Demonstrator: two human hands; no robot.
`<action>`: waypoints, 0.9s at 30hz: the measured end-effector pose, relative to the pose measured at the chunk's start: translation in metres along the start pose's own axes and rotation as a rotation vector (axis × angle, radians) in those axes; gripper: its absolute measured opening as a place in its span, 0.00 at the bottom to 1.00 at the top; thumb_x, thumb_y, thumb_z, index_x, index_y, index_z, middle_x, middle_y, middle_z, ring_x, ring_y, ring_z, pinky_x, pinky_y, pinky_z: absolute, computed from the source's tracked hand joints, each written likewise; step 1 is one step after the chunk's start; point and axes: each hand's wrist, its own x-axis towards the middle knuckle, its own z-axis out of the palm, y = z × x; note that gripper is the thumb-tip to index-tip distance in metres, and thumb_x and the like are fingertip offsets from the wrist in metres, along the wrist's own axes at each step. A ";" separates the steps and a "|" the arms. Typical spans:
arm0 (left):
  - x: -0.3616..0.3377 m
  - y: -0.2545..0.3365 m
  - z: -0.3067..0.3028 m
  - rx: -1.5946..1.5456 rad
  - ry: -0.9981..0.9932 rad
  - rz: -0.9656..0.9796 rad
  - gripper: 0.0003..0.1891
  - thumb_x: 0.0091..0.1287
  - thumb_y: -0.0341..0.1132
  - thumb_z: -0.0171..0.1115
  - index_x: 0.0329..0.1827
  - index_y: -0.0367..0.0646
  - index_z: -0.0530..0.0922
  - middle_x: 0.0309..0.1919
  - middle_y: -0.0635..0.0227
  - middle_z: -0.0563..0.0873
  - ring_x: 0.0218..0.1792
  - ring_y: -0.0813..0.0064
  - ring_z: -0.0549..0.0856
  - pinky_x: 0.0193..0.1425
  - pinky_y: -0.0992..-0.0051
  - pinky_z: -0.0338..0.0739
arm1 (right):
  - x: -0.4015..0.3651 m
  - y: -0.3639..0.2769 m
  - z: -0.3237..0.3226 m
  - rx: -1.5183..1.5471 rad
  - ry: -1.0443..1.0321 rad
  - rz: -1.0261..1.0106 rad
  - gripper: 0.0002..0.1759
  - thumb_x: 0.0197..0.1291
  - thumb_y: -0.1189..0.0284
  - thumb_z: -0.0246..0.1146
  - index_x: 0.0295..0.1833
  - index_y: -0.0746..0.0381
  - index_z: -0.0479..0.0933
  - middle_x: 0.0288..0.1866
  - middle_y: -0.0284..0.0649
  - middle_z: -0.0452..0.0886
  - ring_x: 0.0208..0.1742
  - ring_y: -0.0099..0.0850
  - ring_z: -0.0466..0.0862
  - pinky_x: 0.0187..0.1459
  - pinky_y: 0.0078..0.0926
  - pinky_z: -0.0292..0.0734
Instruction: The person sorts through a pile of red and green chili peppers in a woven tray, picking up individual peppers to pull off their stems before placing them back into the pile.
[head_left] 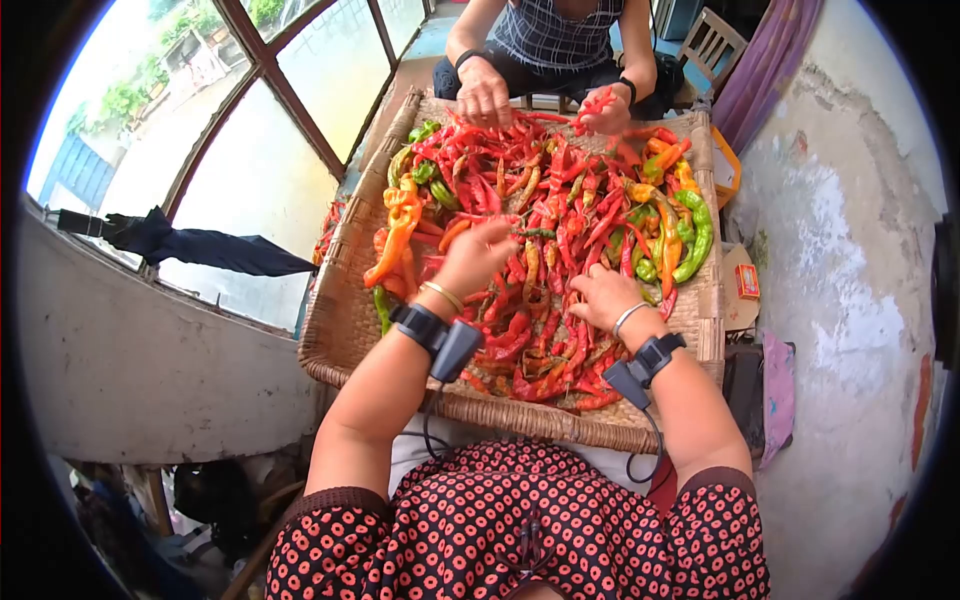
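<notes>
A wide woven basket tray [640, 435] in front of me holds a heap of red chili peppers [545, 345]. My left hand [480, 258] is over the left middle of the heap, its fingers smeared by motion; a dark green chili [535, 233] lies just beyond the fingertips. Lower on the right, my right hand [607, 298] has its fingers bent down onto a red chili, the tips partly hidden among the peppers. Orange peppers [402, 225] line the left side of the tray. Green peppers [697, 240] and yellow-orange ones [665, 230] lie along the right.
Across the tray sits another person, whose hands [485, 92] are over the far chilies, one with red chilies in it. A folded dark umbrella [220, 245] lies by the window at left. On the right are a small red box [747, 281] and a worn wall [840, 250].
</notes>
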 end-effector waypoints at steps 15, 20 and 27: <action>-0.026 0.038 0.040 0.197 -0.527 0.276 0.11 0.59 0.36 0.57 0.41 0.41 0.78 0.28 0.63 0.83 0.31 0.75 0.82 0.36 0.76 0.74 | -0.015 0.008 -0.042 0.734 -0.175 -0.084 0.09 0.49 0.68 0.60 0.32 0.63 0.79 0.27 0.35 0.80 0.29 0.21 0.78 0.35 0.20 0.72; -0.025 0.042 0.039 -0.243 -0.618 -0.120 0.13 0.61 0.42 0.57 0.39 0.41 0.78 0.25 0.79 0.78 0.24 0.91 0.72 0.25 0.87 0.66 | -0.012 0.003 -0.035 0.973 -0.108 -0.110 0.08 0.51 0.76 0.59 0.38 0.66 0.78 0.33 0.33 0.79 0.35 0.18 0.76 0.39 0.17 0.71; -0.027 0.038 0.045 -0.346 -0.632 -0.269 0.11 0.60 0.40 0.59 0.36 0.42 0.78 0.24 0.80 0.77 0.21 0.92 0.69 0.23 0.88 0.63 | -0.010 0.005 -0.034 1.149 -0.156 -0.073 0.14 0.52 0.76 0.58 0.46 0.67 0.74 0.39 0.36 0.79 0.41 0.22 0.77 0.45 0.20 0.72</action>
